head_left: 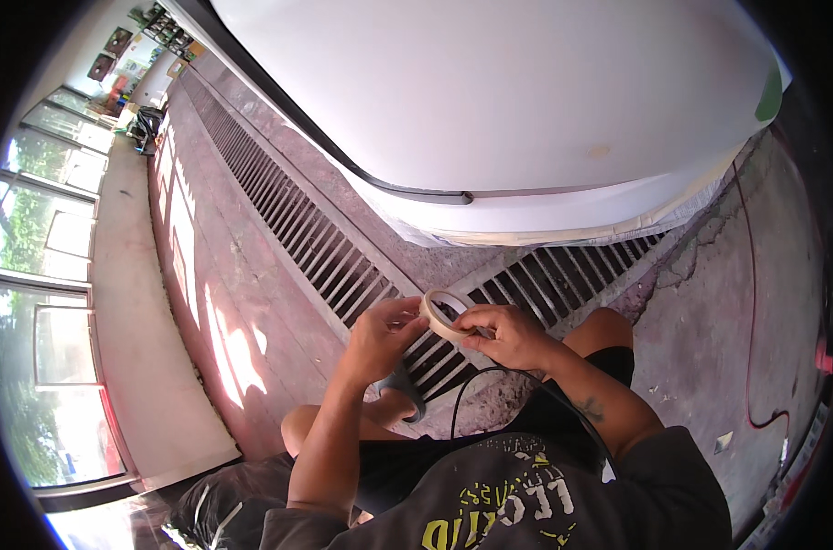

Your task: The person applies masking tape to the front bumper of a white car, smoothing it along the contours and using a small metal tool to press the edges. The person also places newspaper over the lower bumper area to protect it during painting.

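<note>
A cream roll of masking tape (440, 327) is held up in front of me, tilted so that its hollow core shows. My left hand (382, 337) pinches the roll's left edge between thumb and fingers. On the other side, my right hand (513, 337) grips the right edge, its fingertips reaching over the rim at the core. Whether a strip has been pulled loose from the roll cannot be made out. Beyond both hands is a white vehicle body panel (490, 101) with a black trim strip (407, 191) and a masked lower edge (563, 225).
Slatted floor drain grates (293, 215) meet below my hands. A thin black cable (458, 399) loops near my right forearm. A red hose (754, 321) runs along the concrete floor at right. A low wall (146, 339) stands under windows (45, 238) at left.
</note>
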Motion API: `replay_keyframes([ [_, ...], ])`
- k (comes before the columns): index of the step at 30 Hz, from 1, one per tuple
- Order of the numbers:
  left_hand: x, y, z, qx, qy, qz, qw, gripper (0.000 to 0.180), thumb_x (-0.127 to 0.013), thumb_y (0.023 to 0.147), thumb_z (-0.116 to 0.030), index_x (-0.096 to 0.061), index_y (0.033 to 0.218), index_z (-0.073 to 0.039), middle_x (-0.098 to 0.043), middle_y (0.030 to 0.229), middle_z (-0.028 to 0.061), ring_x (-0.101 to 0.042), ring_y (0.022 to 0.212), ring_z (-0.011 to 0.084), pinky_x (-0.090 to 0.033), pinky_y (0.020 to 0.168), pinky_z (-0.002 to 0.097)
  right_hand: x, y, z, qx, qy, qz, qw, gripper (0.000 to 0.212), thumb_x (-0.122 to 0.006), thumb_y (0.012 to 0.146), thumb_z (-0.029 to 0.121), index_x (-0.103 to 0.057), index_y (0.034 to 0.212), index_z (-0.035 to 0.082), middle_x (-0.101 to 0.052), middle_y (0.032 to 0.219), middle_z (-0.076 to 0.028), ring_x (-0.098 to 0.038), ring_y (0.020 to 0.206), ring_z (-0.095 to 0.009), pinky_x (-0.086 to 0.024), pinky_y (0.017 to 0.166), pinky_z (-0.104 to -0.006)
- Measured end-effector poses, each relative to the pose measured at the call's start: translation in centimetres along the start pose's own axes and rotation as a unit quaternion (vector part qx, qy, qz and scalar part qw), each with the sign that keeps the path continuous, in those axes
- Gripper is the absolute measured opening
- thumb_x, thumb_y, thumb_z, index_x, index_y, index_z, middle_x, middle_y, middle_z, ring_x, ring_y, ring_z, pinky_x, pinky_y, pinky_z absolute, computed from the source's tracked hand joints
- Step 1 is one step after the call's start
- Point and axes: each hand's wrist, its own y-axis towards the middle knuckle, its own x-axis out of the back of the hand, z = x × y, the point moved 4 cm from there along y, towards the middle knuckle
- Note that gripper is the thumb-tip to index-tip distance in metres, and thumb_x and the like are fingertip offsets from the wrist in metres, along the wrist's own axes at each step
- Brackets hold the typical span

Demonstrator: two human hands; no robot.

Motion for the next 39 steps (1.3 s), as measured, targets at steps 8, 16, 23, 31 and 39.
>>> replay_keyframes([
  [8, -1.1, -0.6, -0.7, 0.008, -0.021, -0.069, 0.997, 0.022, -0.087, 0.096, -0.015, -0.083, 0.108, 0.003, -0.082, 0.094, 0.007, -0.072, 0.084, 0.0101, -0.058, 0.077, 0.027, 1.8, -1.7, 2.4, 0.059, -0.179, -0.026, 0.982, 0.035, -0.077, 0.091, 0.014, -0.077, 0.126, 0.011, -0.079, 0.116, -0.009, -0.073, 0.108, -0.033, -0.059, 0.092, -0.0441],
  [16, -5.0, -1.3, -0.8, 0.02, -0.097, -0.065, 0.993, 0.022, -0.084, 0.097, -0.021, -0.08, 0.101, 0.001, -0.075, 0.084, 0.0021, -0.062, 0.074, 0.0074, -0.051, 0.068, 0.0268, 3.0, -2.2, 4.2, 0.096, -0.296, -0.11, 0.944, 0.014, -0.08, 0.092, 0.019, -0.071, 0.095, 0.009, -0.076, 0.087, -0.008, -0.065, 0.08, -0.031, -0.053, 0.069, -0.0424],
  [23, -8.1, -3.3, 2.2, 0.107, -0.132, -0.074, 0.983, 0.025, -0.086, 0.094, -0.023, -0.082, 0.102, 0.0, -0.079, 0.089, 0.0041, -0.067, 0.08, 0.0088, -0.054, 0.075, 0.0285, 1.0, -3.8, 1.4, 0.176, -0.268, -0.122, 0.939, 0.017, -0.07, 0.1, 0.019, -0.063, 0.091, 0.007, -0.069, 0.079, -0.013, -0.066, 0.079, -0.038, -0.051, 0.079, -0.0503],
  [31, -8.2, -4.9, 1.3, 0.109, -0.128, -0.076, 0.983, 0.027, -0.087, 0.097, -0.025, -0.08, 0.1, 0.0, -0.078, 0.09, 0.0037, -0.068, 0.08, 0.009, -0.055, 0.075, 0.0264, -0.6, -4.5, 0.4, 0.125, -0.198, -0.136, 0.963, 0.018, -0.072, 0.099, 0.019, -0.063, 0.088, 0.008, -0.068, 0.074, -0.014, -0.069, 0.073, -0.04, -0.05, 0.07, -0.0507],
  [39, -10.4, -4.5, 1.6, 0.12, -0.221, -0.052, 0.967, 0.022, -0.089, 0.096, -0.019, -0.077, 0.1, -0.001, -0.078, 0.087, 0.004, -0.07, 0.077, 0.0088, -0.055, 0.07, 0.0259, 0.8, -5.3, -0.2, 0.134, -0.251, -0.211, 0.935, 0.029, -0.076, 0.097, 0.026, -0.066, 0.076, 0.01, -0.063, 0.066, -0.011, -0.063, 0.065, -0.036, -0.048, 0.068, -0.0483],
])
